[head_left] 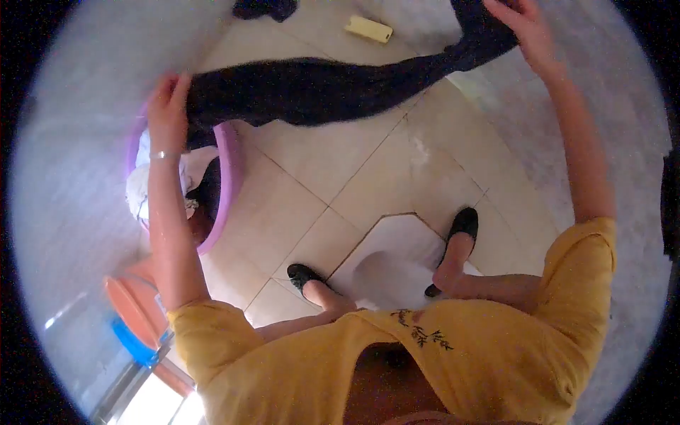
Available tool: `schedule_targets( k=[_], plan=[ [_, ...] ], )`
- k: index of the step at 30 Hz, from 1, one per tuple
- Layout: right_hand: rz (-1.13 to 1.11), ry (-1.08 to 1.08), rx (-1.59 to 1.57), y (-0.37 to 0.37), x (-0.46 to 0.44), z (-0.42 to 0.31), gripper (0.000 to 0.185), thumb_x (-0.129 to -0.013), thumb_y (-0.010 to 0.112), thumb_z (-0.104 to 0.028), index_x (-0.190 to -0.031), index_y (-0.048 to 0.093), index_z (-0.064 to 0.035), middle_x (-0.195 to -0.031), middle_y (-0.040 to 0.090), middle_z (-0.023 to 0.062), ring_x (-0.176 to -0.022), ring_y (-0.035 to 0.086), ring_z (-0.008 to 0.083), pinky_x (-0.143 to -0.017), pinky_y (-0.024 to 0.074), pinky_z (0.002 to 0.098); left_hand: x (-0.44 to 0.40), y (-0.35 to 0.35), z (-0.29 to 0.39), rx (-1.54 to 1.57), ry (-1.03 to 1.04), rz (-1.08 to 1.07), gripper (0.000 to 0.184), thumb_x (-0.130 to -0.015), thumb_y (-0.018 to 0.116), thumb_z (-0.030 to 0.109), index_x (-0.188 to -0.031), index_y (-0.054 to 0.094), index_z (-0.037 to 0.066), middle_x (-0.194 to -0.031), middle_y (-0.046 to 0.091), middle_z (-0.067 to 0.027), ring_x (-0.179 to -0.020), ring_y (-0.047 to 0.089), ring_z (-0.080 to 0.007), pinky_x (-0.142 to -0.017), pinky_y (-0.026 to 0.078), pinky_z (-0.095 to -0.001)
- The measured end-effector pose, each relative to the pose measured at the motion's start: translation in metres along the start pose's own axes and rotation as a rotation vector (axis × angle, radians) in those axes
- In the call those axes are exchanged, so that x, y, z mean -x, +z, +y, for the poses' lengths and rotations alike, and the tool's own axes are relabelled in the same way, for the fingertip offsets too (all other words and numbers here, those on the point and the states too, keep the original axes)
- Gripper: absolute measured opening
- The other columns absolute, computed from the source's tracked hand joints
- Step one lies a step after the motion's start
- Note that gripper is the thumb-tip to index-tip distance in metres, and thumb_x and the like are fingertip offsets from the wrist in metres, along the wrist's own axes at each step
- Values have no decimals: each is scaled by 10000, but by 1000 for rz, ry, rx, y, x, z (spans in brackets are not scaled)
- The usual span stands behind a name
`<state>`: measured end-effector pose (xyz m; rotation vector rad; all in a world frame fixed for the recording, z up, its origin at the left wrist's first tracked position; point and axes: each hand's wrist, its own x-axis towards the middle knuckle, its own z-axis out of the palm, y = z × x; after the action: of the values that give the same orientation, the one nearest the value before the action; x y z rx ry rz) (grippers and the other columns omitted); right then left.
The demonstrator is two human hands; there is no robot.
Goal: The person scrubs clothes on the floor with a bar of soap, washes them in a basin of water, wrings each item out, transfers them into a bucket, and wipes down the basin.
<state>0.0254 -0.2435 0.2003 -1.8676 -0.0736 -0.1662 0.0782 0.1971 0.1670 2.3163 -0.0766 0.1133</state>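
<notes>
A long black garment [304,91] is stretched sideways between my hands, above the tiled floor; its exact kind does not show. My left hand [170,106] pinches one end, over a purple tub [228,191]. At the upper right, my right hand [528,32] grips the other end, which bunches and runs out of the top of the view. White clothes [142,188] and some dark cloth [207,188] lie in the tub, partly hidden behind my left forearm.
A yellow block-shaped object [368,29] and a dark cloth piece [265,7] are on the floor ahead. Between my feet is a white squat toilet [400,244]. An orange basin [134,308] and a blue item [133,343] stand at lower left.
</notes>
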Motion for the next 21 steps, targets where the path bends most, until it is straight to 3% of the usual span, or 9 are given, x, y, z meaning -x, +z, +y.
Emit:
schedule_targets(
  k=[5, 9, 12, 13, 15, 16, 17, 19, 21],
  plan=[
    [20, 106, 129, -24, 30, -8, 155, -753, 560, -113, -885, 496, -63, -765, 501, -14, -705, 462, 101, -640, 393, 259, -73, -3, -6, -66, 127, 35, 296, -829, 470, 286, -935, 533, 17, -861, 590, -101, -803, 541, -218, -743, 398, -280],
    [-200, 157, 56, -6, 67, 26, 244, -768, 571, -129, -994, 497, -75, -901, 513, -20, -849, 474, 75, -753, 388, 232, -160, 11, -6, -615, 203, 197, 319, -792, 529, 254, -1051, 498, 71, -918, 589, -79, -835, 544, -214, -732, 428, -329],
    [-415, 351, -20, 32, 89, 44, 232, -775, 560, -83, -997, 493, -69, -903, 502, -25, -851, 463, 66, -766, 386, 232, -143, 82, 20, -287, 418, 297, 249, -767, 521, 222, -924, 583, 39, -865, 595, -136, -817, 554, -254, -758, 417, -320],
    [-441, 275, -38, 48, 95, 64, 242, -762, 576, -80, -992, 501, -61, -909, 515, -7, -847, 480, 85, -739, 407, 245, -125, 100, 13, -160, 428, -182, 438, -731, 581, 188, -1136, 449, 88, -970, 571, -101, -852, 547, -226, -742, 431, -335],
    [-460, 235, -103, 81, 102, 85, 224, -748, 589, -77, -955, 510, -53, -879, 521, 5, -814, 494, 103, -698, 424, 255, -39, 143, 48, -196, 423, -669, 697, -634, 655, 171, -1249, 332, 113, -1161, 466, -151, -998, 501, -249, -831, 411, -351],
    [-457, 276, -151, 96, 105, 88, 195, -747, 588, -78, -924, 511, -52, -842, 513, -1, -783, 490, 101, -683, 422, 253, -10, 169, 35, -185, 846, -678, 789, -611, 682, 205, -1276, 273, 92, -1149, 478, -137, -992, 497, -267, -858, 392, -366],
    [-458, 276, -157, 110, 106, 97, 195, -747, 588, -78, -924, 511, -52, -842, 513, -1, -783, 490, 101, -683, 422, 253, 30, 188, 36, 81, 845, -750, 879, -599, 694, 242, -1305, 196, 82, -1158, 473, -130, -977, 499, -296, -865, 375, -374],
    [-361, -134, -48, 132, 105, 114, 184, -752, 581, -72, -915, 498, -48, -780, 494, -11, -752, 477, 93, -671, 415, 236, 75, 202, 55, 225, 634, -788, 702, -629, 678, 267, -1223, 363, 66, -1000, 554, -155, -877, 543, -302, -776, 418, -370],
    [-336, 54, -211, 129, 97, 105, 197, -752, 581, -71, -926, 492, -43, -774, 496, -5, -744, 484, 108, -670, 419, 252, 72, 200, 67, -53, 481, -838, 544, -652, 662, 258, -1111, 457, 49, -884, 569, -159, -793, 555, -299, -712, 427, -376]
  ],
)
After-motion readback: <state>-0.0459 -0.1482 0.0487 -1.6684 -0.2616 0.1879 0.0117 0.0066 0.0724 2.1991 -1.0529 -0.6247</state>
